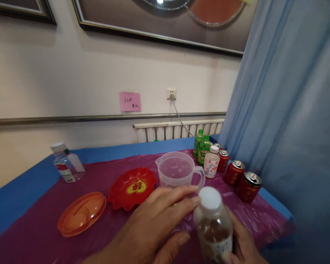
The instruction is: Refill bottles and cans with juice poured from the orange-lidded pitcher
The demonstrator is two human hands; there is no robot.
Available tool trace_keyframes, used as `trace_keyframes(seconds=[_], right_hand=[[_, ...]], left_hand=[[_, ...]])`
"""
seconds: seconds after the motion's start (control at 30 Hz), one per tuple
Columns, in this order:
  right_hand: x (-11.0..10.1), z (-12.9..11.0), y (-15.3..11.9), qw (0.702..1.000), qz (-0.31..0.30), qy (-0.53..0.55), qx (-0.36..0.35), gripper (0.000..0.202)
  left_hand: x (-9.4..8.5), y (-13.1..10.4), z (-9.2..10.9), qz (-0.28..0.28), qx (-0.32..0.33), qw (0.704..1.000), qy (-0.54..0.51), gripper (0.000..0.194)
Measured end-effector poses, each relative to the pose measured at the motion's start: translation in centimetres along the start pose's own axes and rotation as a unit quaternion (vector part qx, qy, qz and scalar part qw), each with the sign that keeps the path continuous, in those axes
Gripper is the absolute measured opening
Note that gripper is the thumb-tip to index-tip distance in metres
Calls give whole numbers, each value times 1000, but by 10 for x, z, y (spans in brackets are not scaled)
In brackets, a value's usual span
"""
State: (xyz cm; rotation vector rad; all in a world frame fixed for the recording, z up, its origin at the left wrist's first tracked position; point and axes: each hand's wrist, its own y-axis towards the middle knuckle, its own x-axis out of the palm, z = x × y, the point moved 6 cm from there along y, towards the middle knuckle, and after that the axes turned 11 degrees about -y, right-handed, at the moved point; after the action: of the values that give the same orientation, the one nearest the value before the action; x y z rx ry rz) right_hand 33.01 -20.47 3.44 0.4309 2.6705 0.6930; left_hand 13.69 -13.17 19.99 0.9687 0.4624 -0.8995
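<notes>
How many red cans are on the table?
4, in a row beside the blue curtain: the nearest can, a second can behind it, a third can beside the patterned bottle, and a partly hidden fourth can farthest back. Others may be hidden.

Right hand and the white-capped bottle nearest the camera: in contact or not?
Touching. Head view: the right hand wraps the side of the bottle, with a fingertip pressed on its lower front.
</notes>
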Motion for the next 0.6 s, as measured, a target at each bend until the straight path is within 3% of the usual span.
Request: trace_keyframes(seconds=[0.13,0.27,0.4,0.53,0.6], right_hand=[[28,-23,11,993,-100,62,-18,72],[41,-17,8,988,-127,82,30,69],[51,-11,0,988,-122,88,41,66],[58,-2,-8,992,-109,44,50,67],[58,1,-11,993,-98,38,44,75]], left_hand=[[-5,29,15,-146,8,987,-64,40],[-2,26,6,-195,-27,977,-81,37],[9,19,-4,-158,-37,985,-59,29],[11,15,-21,-40,-73,997,-1,71],[7,13,-22,-30,-65,997,-2,71]])
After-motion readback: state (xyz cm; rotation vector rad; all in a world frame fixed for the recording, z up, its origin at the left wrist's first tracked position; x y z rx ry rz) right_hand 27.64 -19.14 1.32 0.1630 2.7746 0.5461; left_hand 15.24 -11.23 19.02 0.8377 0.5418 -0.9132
